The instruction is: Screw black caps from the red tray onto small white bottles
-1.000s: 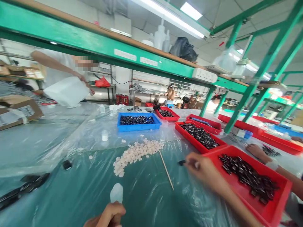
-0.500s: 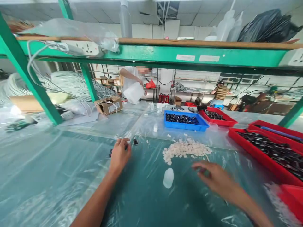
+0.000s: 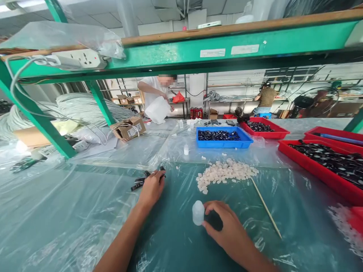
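Observation:
My left hand (image 3: 151, 189) reaches forward onto a few small black parts (image 3: 139, 183) lying on the plastic-covered table (image 3: 70, 211). Its fingers curl over one of them. My right hand (image 3: 228, 228) is nearer to me, with thumb and fingertips closed on the side of a small white bottle (image 3: 197, 212) that stands upright. Something dark shows under that palm; I cannot tell what it is. A pile of small white caps (image 3: 224, 173) lies just beyond the bottle.
A thin wooden stick (image 3: 266, 207) lies right of the caps. A blue tray (image 3: 219, 142) and red trays (image 3: 317, 170) of black parts stand behind and to the right. A cardboard box (image 3: 129, 127) and green frame post (image 3: 36, 121) are at left. A person (image 3: 153, 88) holds a white container at the back.
My view has swung left and down. My left hand went forward to the black parts. My right hand left the red tray and came in to the white bottle.

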The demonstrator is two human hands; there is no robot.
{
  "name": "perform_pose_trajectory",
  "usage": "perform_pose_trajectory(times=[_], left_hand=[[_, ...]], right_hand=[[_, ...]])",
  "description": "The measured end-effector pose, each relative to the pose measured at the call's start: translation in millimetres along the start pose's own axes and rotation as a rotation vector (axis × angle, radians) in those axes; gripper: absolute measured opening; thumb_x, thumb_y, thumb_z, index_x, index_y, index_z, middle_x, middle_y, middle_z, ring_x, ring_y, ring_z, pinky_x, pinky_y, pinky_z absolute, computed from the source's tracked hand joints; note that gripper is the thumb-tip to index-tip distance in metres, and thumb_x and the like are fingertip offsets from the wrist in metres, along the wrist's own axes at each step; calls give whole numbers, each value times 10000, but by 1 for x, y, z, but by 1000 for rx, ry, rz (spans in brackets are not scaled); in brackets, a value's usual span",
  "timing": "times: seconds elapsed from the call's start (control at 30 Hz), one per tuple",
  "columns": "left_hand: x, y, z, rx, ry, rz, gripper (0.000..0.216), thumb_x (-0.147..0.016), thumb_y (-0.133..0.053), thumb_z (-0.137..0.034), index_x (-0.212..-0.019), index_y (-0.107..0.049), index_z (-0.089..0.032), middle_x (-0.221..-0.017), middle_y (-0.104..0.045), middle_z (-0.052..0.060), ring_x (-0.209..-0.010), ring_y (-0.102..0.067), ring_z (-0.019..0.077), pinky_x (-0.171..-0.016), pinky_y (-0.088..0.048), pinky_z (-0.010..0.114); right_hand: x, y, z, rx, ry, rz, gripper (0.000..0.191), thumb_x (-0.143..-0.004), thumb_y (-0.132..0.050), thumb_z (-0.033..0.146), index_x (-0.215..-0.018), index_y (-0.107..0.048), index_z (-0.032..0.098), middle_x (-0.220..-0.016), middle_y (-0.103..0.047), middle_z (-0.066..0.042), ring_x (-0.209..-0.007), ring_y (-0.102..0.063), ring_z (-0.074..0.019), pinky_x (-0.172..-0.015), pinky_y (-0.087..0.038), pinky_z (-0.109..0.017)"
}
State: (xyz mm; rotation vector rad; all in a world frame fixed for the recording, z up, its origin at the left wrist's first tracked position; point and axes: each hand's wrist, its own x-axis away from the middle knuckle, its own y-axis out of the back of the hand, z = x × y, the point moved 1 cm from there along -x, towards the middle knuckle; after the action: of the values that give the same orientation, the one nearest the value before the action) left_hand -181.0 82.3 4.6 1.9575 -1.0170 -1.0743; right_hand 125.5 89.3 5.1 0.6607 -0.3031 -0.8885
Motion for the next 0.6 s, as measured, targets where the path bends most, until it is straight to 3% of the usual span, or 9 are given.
perform_pose_trajectory(times=[0.13,0.2,0.3,0.47,0.6], left_hand=[[12,-7,-26,274,-56,47,224,-1048,-685,-217,-1266,-680,-165,-1143,-736,70,-991,-750,237,-817,-669,402],[18,-13,-37,383,-44,58,237,-1047,-685,-220,-1277,-671,-163,-1140,-728,72,-978,-750,235,-770,-676,374],[24,-21,-46,479,-25,72,237,-1039,-701,-241,-1258,-674,-156,-1088,-732,62,-972,-751,238,-788,-672,392],[25,-22,-50,541,-66,90,208,-1031,-710,-324,-1152,-707,-155,-1051,-742,55,-957,-739,238,-855,-636,437],[33,-16,-57,604,-93,97,264,-1023,-699,-399,-1125,-707,-156,-1043,-747,63,-953,-740,246,-872,-623,459]], right_hand=[[-3,0,3,-15,2,20,427,-879,-721,291,-1296,-634,256,-1419,-664,-95,-1350,-569,-329,-1031,-515,-454],[-5,0,5,-20,24,31,343,-905,-723,307,-1240,-666,257,-1378,-690,-92,-1326,-574,-335,-1029,-505,-460],[-10,0,7,-23,73,22,233,-906,-730,260,-1136,-693,252,-1284,-722,-73,-1286,-583,-328,-1057,-475,-469],[-9,1,10,-27,161,-11,288,-829,-803,192,-1101,-715,231,-1259,-740,-67,-1310,-602,-318,-1144,-428,-470],[-1,5,13,-24,202,-91,275,-850,-791,276,-1117,-726,261,-1195,-750,-75,-1278,-630,-320,-1111,-477,-456]])
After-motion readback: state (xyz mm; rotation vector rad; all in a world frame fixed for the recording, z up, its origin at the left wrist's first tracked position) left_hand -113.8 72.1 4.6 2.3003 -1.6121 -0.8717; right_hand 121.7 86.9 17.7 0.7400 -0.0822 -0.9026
